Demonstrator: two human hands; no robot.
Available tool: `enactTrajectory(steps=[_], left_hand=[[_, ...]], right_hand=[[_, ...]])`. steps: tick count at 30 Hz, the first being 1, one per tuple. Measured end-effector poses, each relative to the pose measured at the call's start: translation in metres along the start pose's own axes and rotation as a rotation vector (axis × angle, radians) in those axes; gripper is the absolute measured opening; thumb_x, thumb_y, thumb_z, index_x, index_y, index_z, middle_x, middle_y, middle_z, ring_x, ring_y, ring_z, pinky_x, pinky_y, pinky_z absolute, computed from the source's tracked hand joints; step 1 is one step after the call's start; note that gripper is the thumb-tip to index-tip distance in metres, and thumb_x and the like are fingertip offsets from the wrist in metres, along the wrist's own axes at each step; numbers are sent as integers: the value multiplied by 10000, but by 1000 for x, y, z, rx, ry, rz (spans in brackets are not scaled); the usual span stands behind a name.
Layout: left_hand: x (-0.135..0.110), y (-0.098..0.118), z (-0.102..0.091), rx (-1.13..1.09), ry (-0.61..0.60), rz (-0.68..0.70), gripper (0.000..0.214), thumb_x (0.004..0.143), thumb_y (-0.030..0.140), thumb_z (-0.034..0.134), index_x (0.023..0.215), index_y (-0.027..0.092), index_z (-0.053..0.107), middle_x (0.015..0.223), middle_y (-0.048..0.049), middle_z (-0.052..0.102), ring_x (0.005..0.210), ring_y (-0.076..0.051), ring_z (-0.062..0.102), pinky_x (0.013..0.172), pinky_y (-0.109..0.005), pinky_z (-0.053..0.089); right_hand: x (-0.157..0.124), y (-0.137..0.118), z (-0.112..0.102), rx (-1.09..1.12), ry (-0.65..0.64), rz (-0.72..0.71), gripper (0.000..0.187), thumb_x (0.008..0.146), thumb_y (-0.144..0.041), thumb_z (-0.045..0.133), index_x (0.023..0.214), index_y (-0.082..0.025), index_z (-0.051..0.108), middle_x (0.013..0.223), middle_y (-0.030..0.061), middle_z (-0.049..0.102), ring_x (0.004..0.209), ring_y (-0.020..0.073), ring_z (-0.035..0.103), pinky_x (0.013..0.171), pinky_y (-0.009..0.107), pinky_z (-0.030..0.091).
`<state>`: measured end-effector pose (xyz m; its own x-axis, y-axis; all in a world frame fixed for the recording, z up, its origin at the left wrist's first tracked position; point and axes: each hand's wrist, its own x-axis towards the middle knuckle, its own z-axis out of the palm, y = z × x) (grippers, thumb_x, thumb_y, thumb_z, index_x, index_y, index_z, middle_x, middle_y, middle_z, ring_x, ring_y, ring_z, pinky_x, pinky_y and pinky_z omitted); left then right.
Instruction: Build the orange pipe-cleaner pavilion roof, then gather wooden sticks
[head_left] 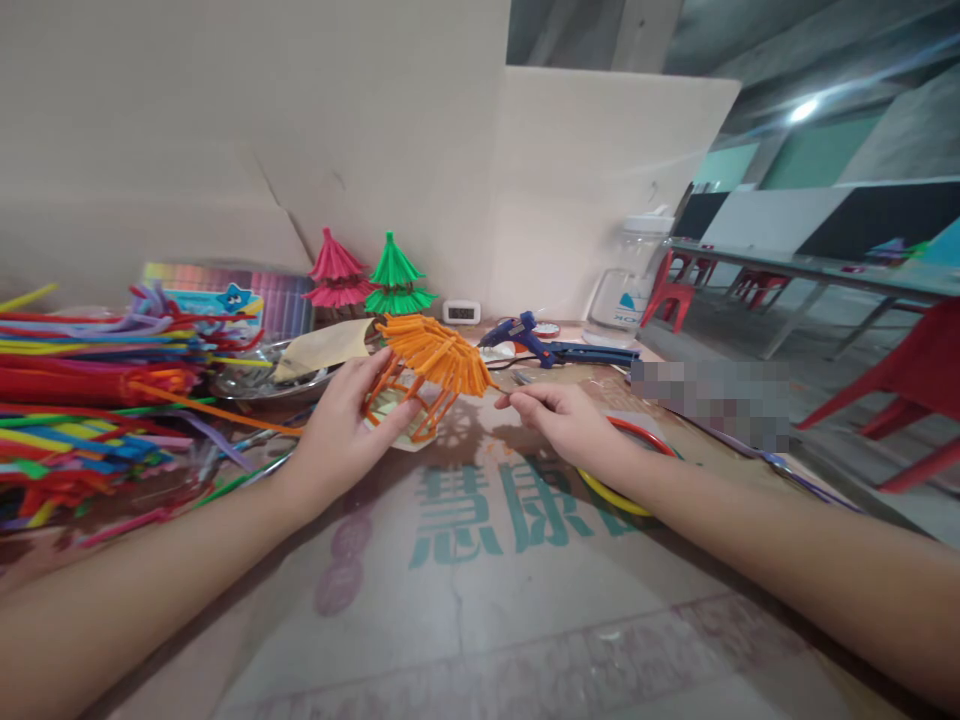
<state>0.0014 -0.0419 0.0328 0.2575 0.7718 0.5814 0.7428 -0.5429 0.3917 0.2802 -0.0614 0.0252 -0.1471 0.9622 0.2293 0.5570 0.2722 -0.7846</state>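
My left hand [352, 410] is closed round a small pavilion of orange pipe cleaners [435, 355], which tilts to the right. It has a layered, umbrella-like roof, thin orange posts and a pale base [401, 425]. My right hand [562, 415] is pinched just off the roof's right edge. Something thin, partly metallic-looking, shows at its fingertips, too small to name. Beneath the hands lies a plastic-covered board [465, 620] printed with green characters.
Bundles of coloured pipe cleaners [97, 370] crowd the left. Behind stand a red model roof [337, 270], a green one [392, 275], a small clock [460, 313], a blue glue gun [521, 335] and a clear bottle [626, 285]. Red stools [892, 370] stand beyond the table.
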Motion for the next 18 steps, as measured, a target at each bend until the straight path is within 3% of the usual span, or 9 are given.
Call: enactTrajectory(steps=[11, 18], left_hand=[[0, 1, 0, -30, 1, -39, 603, 900, 596, 546, 1320, 169, 616, 1326, -147, 648, 1253, -351, 614, 1146, -542, 480], [0, 2, 0, -46, 9, -41, 611, 893, 609, 538, 1305, 165, 621, 1324, -155, 654, 1249, -353, 617, 1152, -547, 478]], right_hand=[[0, 0, 0, -8, -7, -8, 407, 961, -404, 534, 1042, -176, 862, 608, -1, 587, 538, 152, 474, 538, 270, 316], [0, -3, 0, -9, -37, -41, 364, 953, -352, 566, 1050, -146, 851, 897, 71, 787, 734, 193, 619, 633, 281, 404]])
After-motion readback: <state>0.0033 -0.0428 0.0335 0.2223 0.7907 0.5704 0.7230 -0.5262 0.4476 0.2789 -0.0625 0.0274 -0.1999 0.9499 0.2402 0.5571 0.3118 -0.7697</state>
